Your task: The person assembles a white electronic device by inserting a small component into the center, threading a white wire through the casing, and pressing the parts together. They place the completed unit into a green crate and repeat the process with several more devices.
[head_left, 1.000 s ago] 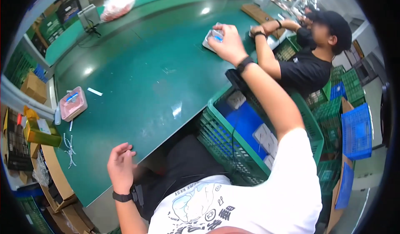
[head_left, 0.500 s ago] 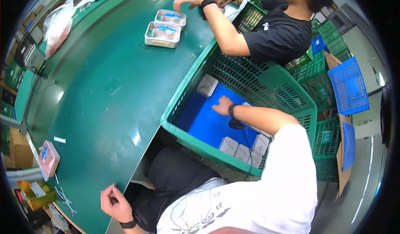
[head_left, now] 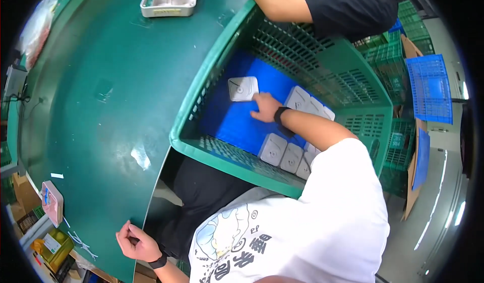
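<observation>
My right hand (head_left: 265, 106) reaches down into a green plastic crate (head_left: 237, 173) with a blue sheet (head_left: 229, 122) on its bottom. Its thumb and forefinger are apart, and the fingertips meet the right edge of a pale square casing (head_left: 243, 89) with a round boss and a dark slanting line. More casings of this kind (head_left: 274, 149) stand in a row along the near right side. Others (head_left: 298, 99) lie beyond my right wrist, partly covered by my forearm. My left hand (head_left: 137, 241) is loosely curled at the green table's edge, with nothing visible in it.
On the green table (head_left: 101, 126), an open casing (head_left: 169, 0) with blue parts stands at the back. A pinkish casing (head_left: 52, 202) and white strips (head_left: 81, 245) lie at the left. A co-worker's arm (head_left: 277, 0) crosses the crate's far side. Stacked crates (head_left: 390, 89) stand at the right.
The single casing has come away from the crate's far left corner toward the middle. My right hand has moved up to its edge. The view has shifted forward; my left hand stays curled.
</observation>
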`<act>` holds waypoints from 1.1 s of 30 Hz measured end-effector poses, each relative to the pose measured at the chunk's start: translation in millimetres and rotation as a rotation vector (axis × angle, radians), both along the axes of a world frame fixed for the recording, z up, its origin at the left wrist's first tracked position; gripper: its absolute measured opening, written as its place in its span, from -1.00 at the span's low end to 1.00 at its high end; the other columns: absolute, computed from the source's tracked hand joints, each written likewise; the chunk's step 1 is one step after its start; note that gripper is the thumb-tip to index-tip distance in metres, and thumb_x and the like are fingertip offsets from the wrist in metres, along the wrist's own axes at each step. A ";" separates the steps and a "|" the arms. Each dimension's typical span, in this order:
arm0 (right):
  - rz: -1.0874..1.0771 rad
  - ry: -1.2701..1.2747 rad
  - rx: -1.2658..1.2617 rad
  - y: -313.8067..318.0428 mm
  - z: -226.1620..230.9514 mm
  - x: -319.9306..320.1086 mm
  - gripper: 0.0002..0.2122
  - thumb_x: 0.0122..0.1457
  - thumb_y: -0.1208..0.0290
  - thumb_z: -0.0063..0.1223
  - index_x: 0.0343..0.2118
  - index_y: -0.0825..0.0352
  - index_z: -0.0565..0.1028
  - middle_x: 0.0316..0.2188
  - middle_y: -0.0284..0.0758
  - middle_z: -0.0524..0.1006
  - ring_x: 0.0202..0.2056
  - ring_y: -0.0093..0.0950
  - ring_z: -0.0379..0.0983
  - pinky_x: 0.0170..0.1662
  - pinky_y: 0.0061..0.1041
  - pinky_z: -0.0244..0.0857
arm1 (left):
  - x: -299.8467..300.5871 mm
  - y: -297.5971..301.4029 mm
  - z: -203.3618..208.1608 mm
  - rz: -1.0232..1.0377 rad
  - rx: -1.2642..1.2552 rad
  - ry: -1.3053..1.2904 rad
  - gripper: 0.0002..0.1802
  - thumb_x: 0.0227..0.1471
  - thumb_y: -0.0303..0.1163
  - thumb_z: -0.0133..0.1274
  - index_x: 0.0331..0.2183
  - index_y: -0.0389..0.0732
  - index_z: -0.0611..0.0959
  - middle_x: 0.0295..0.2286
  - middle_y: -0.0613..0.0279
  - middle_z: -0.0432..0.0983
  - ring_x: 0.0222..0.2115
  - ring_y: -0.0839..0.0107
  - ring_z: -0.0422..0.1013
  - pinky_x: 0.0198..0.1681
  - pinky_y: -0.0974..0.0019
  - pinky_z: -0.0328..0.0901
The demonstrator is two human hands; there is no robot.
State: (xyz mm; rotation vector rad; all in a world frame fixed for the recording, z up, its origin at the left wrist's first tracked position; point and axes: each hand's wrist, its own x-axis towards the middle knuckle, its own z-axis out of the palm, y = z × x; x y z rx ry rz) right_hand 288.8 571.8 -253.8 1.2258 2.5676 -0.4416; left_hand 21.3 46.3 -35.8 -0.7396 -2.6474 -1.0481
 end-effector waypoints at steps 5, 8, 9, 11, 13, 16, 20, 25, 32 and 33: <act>0.136 -0.034 -0.345 -26.9 11.5 79.1 -0.25 0.06 -0.11 0.46 0.18 0.33 0.51 0.19 0.04 0.48 0.15 0.03 0.50 0.24 -0.02 0.44 | 2.8 -7.0 -0.1 0.004 0.003 0.020 -0.89 0.36 -0.58 0.16 -0.15 -0.39 0.75 -0.38 0.30 0.43 -0.46 0.51 0.23 -0.40 0.38 0.14; -0.013 -0.113 -0.361 -57.6 16.6 102.7 -0.25 0.08 -0.17 0.45 0.15 0.34 0.52 0.15 0.04 0.51 0.17 0.03 0.50 0.26 -0.06 0.42 | 2.9 -8.5 0.0 -0.016 0.016 0.031 -0.88 0.36 -0.57 0.16 -0.15 -0.39 0.75 -0.38 0.30 0.40 -0.47 0.51 0.22 -0.43 0.37 0.12; -0.040 -0.209 -0.395 -76.1 13.0 111.1 -0.18 0.07 -0.22 0.44 0.21 0.37 0.50 0.19 0.05 0.50 0.19 0.02 0.50 0.28 -0.07 0.41 | 3.0 -7.5 -0.4 -0.031 0.015 0.037 -0.87 0.36 -0.55 0.16 -0.16 -0.40 0.76 -0.39 0.30 0.38 -0.49 0.51 0.21 -0.45 0.37 0.10; -0.057 -0.302 -0.422 -89.0 12.7 114.6 -0.11 0.06 -0.26 0.43 0.26 0.40 0.47 0.22 0.06 0.49 0.21 0.01 0.49 0.30 -0.08 0.39 | 3.8 -5.6 -0.1 -0.037 0.018 0.049 -0.85 0.36 -0.53 0.16 -0.16 -0.40 0.76 -0.39 0.29 0.36 -0.50 0.50 0.20 -0.48 0.36 0.08; -0.199 -0.117 -0.293 -89.5 15.0 110.1 -0.01 0.01 -0.32 0.44 0.34 0.39 0.40 0.24 0.08 0.48 0.29 0.03 0.44 0.34 -0.07 0.37 | 5.1 -3.4 2.2 -0.068 0.022 0.058 -0.85 0.35 -0.54 0.16 -0.16 -0.40 0.76 -0.41 0.29 0.34 -0.50 0.49 0.19 -0.47 0.35 0.10; -0.289 0.075 -0.153 -73.1 -0.6 83.1 0.04 -0.03 -0.30 0.47 0.37 0.40 0.37 0.25 0.09 0.46 0.35 0.03 0.38 0.37 -0.05 0.34 | 1.9 0.5 1.6 -0.085 0.027 0.072 -0.86 0.34 -0.56 0.16 -0.16 -0.40 0.76 -0.41 0.28 0.35 -0.49 0.47 0.20 -0.44 0.34 0.12; -0.059 0.101 -0.188 -51.8 -10.1 21.4 -0.08 -0.02 -0.03 0.51 0.38 0.31 0.38 0.27 0.00 0.47 0.35 0.02 0.35 0.37 -0.02 0.32 | 7.8 -1.9 2.4 -0.075 0.020 0.075 -0.87 0.34 -0.58 0.16 -0.17 -0.40 0.76 -0.42 0.27 0.37 -0.48 0.44 0.22 -0.40 0.33 0.15; 0.514 -0.052 -0.239 -60.3 45.0 6.8 -0.16 -0.03 0.17 0.47 0.39 0.17 0.40 0.26 -0.08 0.48 0.32 0.01 0.35 0.34 -0.02 0.33 | 6.2 -4.9 3.1 -0.112 0.029 0.106 -0.87 0.29 -0.61 0.16 -0.18 -0.38 0.77 -0.44 0.27 0.33 -0.50 0.42 0.21 -0.44 0.31 0.15; 0.126 0.124 -0.243 -53.5 3.3 91.9 -0.23 0.03 0.09 0.49 0.31 0.30 0.47 0.22 -0.04 0.53 0.22 0.00 0.47 0.30 -0.13 0.39 | 5.7 -4.9 1.5 -0.137 -0.019 0.158 -0.87 0.30 -0.62 0.15 -0.17 -0.37 0.77 -0.43 0.25 0.36 -0.48 0.41 0.24 -0.41 0.31 0.18; 0.121 0.123 -0.241 -53.1 -2.9 103.2 -0.23 0.03 0.09 0.49 0.31 0.30 0.47 0.22 -0.04 0.53 0.22 0.00 0.47 0.30 -0.13 0.39 | 5.5 -4.0 1.5 -0.138 -0.029 0.170 -0.87 0.29 -0.62 0.15 -0.17 -0.36 0.77 -0.44 0.25 0.36 -0.48 0.41 0.24 -0.41 0.31 0.18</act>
